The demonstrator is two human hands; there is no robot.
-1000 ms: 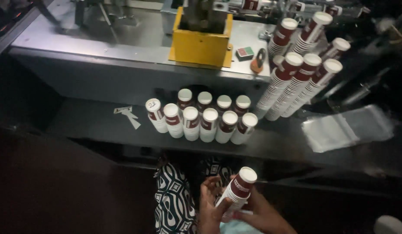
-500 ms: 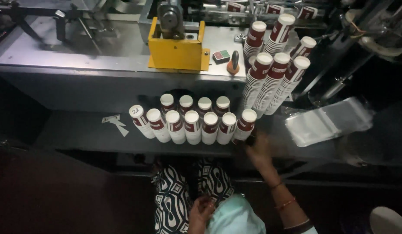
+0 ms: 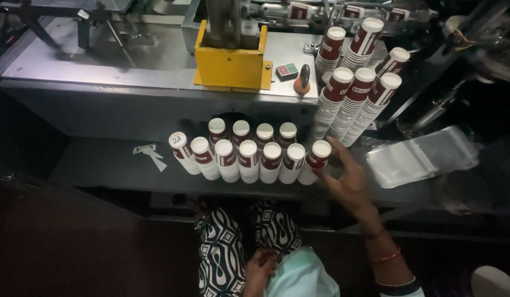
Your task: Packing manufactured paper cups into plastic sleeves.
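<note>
Maroon-and-white paper cup stack [image 3: 315, 160], rightmost of front row on dark shelf [image 3: 101, 165], leans with white base up and toward me, long axis tilted up-right. I see right hand [image 3: 348, 184] just right of it, fingers spread, fingertips at its rim end, not clamped. Left hand [image 3: 259, 269] low at lap, resting on pale green cloth [image 3: 301, 275], grip unclear, well apart. Right hand nearer.

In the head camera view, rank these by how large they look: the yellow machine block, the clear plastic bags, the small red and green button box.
1. Clear plastic bags
2. Yellow machine block, close to the bags in size, so their order is unsure
3. Red and green button box, clearly smallest
</note>
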